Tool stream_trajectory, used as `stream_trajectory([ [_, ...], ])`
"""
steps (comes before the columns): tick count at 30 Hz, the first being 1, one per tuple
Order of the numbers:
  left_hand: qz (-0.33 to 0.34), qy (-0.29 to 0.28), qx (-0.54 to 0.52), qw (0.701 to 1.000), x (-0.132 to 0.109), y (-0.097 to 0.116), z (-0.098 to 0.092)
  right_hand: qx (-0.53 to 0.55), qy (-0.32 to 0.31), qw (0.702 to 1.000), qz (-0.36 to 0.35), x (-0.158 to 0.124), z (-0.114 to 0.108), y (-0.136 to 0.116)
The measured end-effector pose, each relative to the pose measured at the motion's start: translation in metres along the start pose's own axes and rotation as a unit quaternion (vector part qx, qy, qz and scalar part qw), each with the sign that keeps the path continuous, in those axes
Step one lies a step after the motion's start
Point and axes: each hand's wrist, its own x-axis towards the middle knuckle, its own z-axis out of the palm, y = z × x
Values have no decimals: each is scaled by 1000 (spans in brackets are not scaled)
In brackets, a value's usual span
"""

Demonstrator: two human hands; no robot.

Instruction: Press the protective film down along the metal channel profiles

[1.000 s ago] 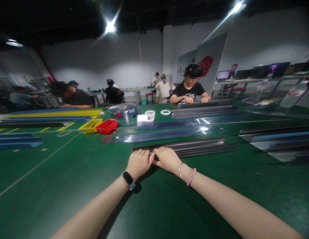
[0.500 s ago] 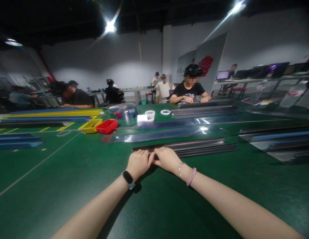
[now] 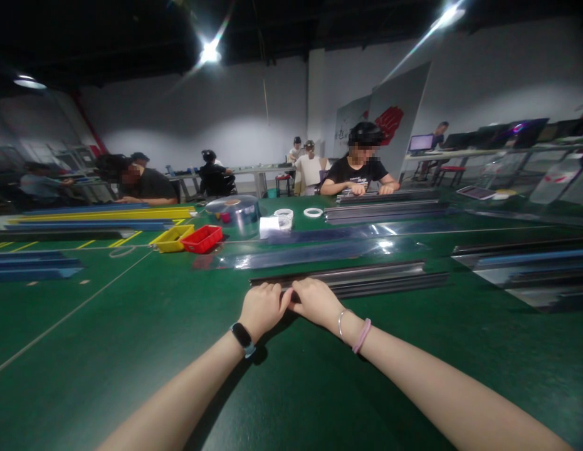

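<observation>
Long dark grey profiles (image 3: 390, 271) lie side by side on the green table (image 3: 145, 351), in front of me. At their left end my left hand (image 3: 264, 308) is closed on the near profile, its fingers bent over the edge. My right hand (image 3: 316, 302) grips the same piece just to the right, with both thumbs almost touching. The fingertips of both hands are hidden behind the profile. Beyond it lies a strip of clear film (image 3: 310, 252).
Yellow (image 3: 173, 239) and red (image 3: 202, 239) bins stand left of centre, near a roll of clear film (image 3: 239, 216). Blue profiles (image 3: 32, 266) lie at left, more profiles (image 3: 545, 266) at right. A person (image 3: 360, 163) sits across the table.
</observation>
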Motion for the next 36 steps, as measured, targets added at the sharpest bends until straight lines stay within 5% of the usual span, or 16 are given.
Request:
stream_trajectory([
  [36,7,-7,-2,1000,0,1,-4,19,-13,1000,-6,-1,-7,-3],
])
